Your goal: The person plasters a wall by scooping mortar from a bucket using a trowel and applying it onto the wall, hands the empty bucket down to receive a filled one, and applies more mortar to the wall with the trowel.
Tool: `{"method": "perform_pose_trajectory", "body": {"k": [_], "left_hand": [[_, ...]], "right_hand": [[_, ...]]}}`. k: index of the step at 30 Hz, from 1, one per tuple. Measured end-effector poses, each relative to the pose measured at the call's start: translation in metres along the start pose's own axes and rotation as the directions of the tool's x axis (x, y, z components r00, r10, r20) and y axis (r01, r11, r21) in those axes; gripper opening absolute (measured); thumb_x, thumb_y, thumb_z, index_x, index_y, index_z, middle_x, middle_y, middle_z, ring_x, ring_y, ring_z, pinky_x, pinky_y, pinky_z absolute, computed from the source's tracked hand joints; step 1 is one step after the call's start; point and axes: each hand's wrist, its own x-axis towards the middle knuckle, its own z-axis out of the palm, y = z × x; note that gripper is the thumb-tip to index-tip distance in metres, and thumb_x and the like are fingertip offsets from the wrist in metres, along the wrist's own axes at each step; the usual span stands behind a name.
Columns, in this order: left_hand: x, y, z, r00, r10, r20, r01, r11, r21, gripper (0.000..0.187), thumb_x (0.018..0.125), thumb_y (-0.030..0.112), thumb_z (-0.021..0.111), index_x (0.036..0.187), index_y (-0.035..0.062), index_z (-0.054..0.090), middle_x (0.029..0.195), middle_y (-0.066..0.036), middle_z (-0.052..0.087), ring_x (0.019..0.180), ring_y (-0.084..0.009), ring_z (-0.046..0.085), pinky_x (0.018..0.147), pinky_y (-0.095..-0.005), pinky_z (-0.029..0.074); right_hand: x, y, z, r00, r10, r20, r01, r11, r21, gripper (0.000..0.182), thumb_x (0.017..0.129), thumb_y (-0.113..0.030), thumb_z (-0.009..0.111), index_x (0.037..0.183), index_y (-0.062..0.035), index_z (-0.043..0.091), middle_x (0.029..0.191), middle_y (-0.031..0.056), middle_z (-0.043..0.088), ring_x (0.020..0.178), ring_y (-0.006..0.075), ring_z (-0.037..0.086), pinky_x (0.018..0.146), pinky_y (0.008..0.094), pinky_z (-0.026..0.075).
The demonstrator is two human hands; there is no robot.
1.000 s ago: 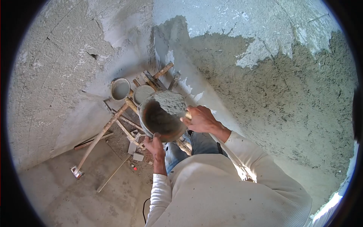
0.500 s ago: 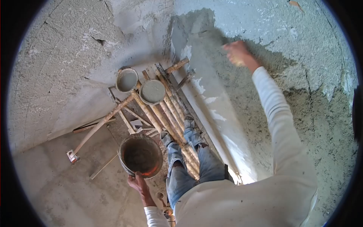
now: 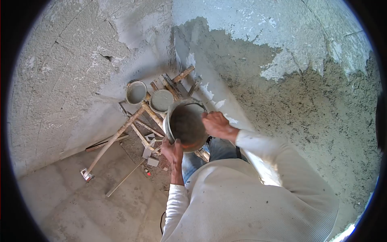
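Observation:
A dark round bucket (image 3: pixel 187 125) is tilted in front of my body. My left hand (image 3: pixel 172 152) grips its lower left rim, thumb over the edge. At the right rim is my right hand (image 3: pixel 217 124), its fingers closed; any tool in it is hidden or too small to make out. Some dark mortar seems to lie inside the bucket. Just beyond it, a bucket of grey mix (image 3: pixel 161 101) and another one with grey content (image 3: pixel 136 92) stand at the far end of the pole scaffold (image 3: pixel 153 115).
Damp, rough mortar covers part of the right wall (image 3: pixel 282 97). The left wall (image 3: pixel 80 72) meets it in a corner. Scaffold legs slant down to the concrete floor (image 3: pixel 80 201), where a thin stick (image 3: pixel 125 177) and small blocks (image 3: pixel 152 161) lie.
The held bucket has moved right and up, in front of my body. My right hand has come down from the wall to the bucket's rim.

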Motion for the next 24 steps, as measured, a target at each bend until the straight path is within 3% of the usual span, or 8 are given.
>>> {"method": "perform_pose_trajectory", "body": {"k": [6,10,11,13,17,21,22,24], "left_hand": [[0.022,0.062,0.031,0.933,0.359,-0.007,-0.359,0.933,0.023,0.055,0.080,0.001,0.074,0.135,-0.0059,0.075,0.137,-0.030,0.075,0.129,-0.0390,0.074,0.114,-0.0417,0.055],[0.025,0.088,0.023,0.905,0.421,0.070,-0.420,0.907,-0.019,0.050,0.080,-0.004,0.071,0.129,-0.0071,0.078,0.146,-0.027,0.072,0.139,-0.0393,0.068,0.120,-0.0432,0.051],[0.028,0.086,0.022,0.938,0.335,0.092,-0.314,0.931,-0.187,0.051,0.080,-0.006,0.069,0.130,-0.0068,0.078,0.147,-0.025,0.072,0.141,-0.0356,0.067,0.120,-0.0421,0.049],[0.028,0.087,0.015,0.938,0.307,0.161,-0.256,0.927,-0.273,0.053,0.080,-0.006,0.067,0.132,-0.0050,0.078,0.145,-0.023,0.073,0.138,-0.0308,0.068,0.119,-0.0395,0.049],[0.027,0.060,0.014,0.956,0.235,0.176,-0.162,0.922,-0.351,0.041,0.083,-0.005,0.065,0.123,-0.0023,0.078,0.118,-0.010,0.079,0.108,-0.0162,0.070,0.102,-0.0333,0.055],[0.029,0.057,0.011,0.984,0.148,0.095,-0.113,0.946,-0.305,0.028,0.085,-0.003,0.067,0.111,-0.0020,0.077,0.099,-0.004,0.079,0.091,-0.0113,0.068,0.088,-0.0317,0.057],[0.029,0.055,0.009,0.990,0.106,0.089,-0.071,0.942,-0.329,0.028,0.085,-0.003,0.067,0.111,-0.0021,0.077,0.097,-0.003,0.079,0.090,-0.0109,0.068,0.086,-0.0312,0.057],[0.026,0.040,0.015,0.995,0.014,0.097,0.032,0.891,-0.453,0.024,0.086,-0.003,0.068,0.108,-0.0027,0.077,0.095,-0.002,0.078,0.086,-0.0101,0.067,0.081,-0.0298,0.056]], "right_hand": [[-0.049,-0.007,-0.095,0.956,0.204,-0.211,-0.181,0.976,0.125,0.029,0.082,-0.008,0.074,0.105,0.0103,0.073,0.099,0.0311,0.077,0.094,0.0453,0.079,0.082,0.0543,0.064],[-0.037,0.053,-0.058,0.966,0.254,-0.049,-0.224,0.916,0.334,0.049,0.090,-0.015,0.075,0.128,0.0153,0.068,0.100,0.0321,0.077,0.089,0.0388,0.080,0.080,0.0497,0.064],[-0.036,0.056,-0.047,0.958,0.285,0.036,-0.267,0.833,0.485,0.054,0.092,-0.018,0.075,0.133,0.0159,0.066,0.100,0.0305,0.078,0.087,0.0362,0.080,0.079,0.0476,0.064],[-0.038,0.043,-0.039,0.928,0.291,0.231,-0.364,0.585,0.725,0.064,0.095,-0.023,0.074,0.143,0.0171,0.062,0.098,0.0271,0.078,0.082,0.0308,0.078,0.077,0.0435,0.064],[-0.030,-0.011,-0.051,0.924,0.193,0.331,-0.383,0.457,0.803,0.069,0.097,-0.025,0.071,0.150,0.0176,0.057,0.101,0.0252,0.078,0.076,0.0283,0.077,0.074,0.0410,0.063],[-0.018,-0.005,0.035,0.935,0.144,-0.324,0.100,0.768,0.633,0.069,0.100,-0.026,0.072,0.150,0.0181,0.056,0.102,0.0269,0.079,0.069,0.0302,0.076,0.069,0.0440,0.063],[-0.026,-0.005,0.037,0.914,0.124,-0.385,0.143,0.792,0.593,0.069,0.100,-0.027,0.072,0.151,0.0180,0.056,0.102,0.0273,0.079,0.068,0.0307,0.076,0.068,0.0445,0.063],[-0.032,-0.004,0.023,0.965,0.190,-0.181,-0.018,0.738,0.674,0.071,0.102,-0.029,0.072,0.152,0.0172,0.054,0.102,0.0274,0.079,0.067,0.0304,0.076,0.067,0.0446,0.063]]}}
